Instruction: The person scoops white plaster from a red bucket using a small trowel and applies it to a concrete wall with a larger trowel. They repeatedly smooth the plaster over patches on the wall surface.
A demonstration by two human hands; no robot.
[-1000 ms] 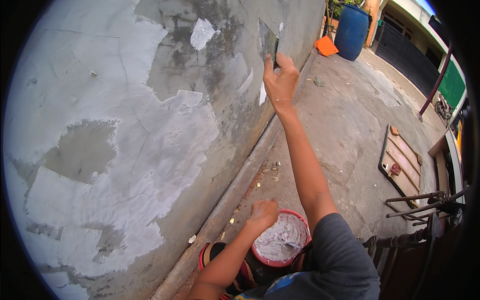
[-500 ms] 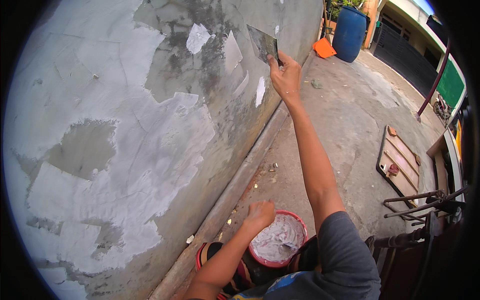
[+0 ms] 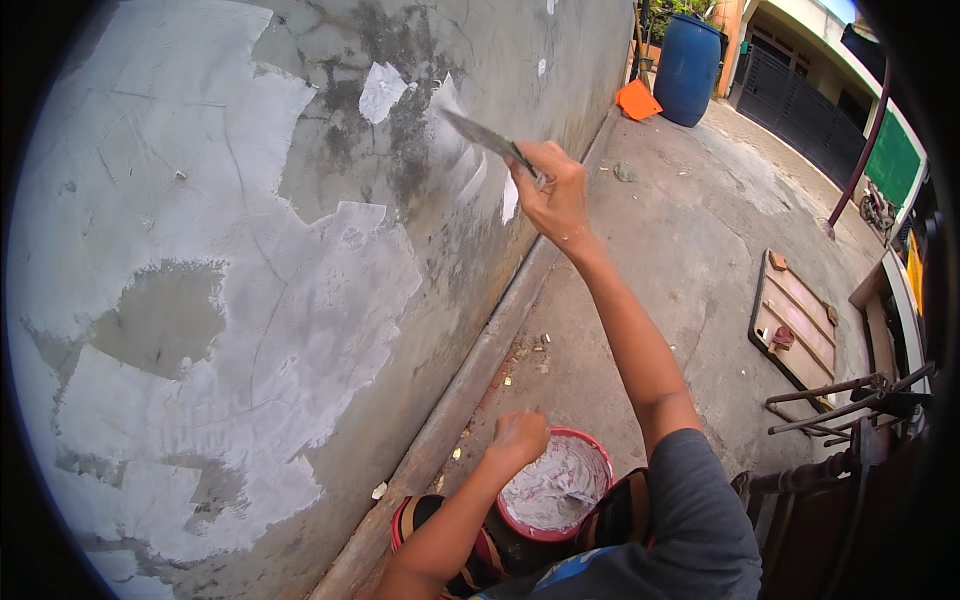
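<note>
My right hand (image 3: 556, 192) is closed around one edge of a flat, thin putty scraper (image 3: 488, 137), held at a slant against the wall (image 3: 470, 250) by a fresh white smear. Rough white putty patches (image 3: 300, 290) cover much of the wall on the left, with bare grey cement between them. Low between my knees stands a red bucket (image 3: 606, 465) of whitish putty (image 3: 555, 480); a tool partly sunk in it is hard to make out. My left hand (image 3: 521, 437) is curled closed at the bucket's left rim, and whatever its fingers hold is hidden.
A concrete ledge (image 3: 470, 375) runs along the wall's foot. Further off stand a blue barrel (image 3: 688, 72) and an orange dustpan (image 3: 637, 100). On the right, a wooden panel (image 3: 795, 325) lies on the concrete ground near metal-legged furniture (image 3: 825, 405).
My right hand has moved down and slightly left, and the scraper has tilted flatter toward the wall. My left hand stays by the bucket.
</note>
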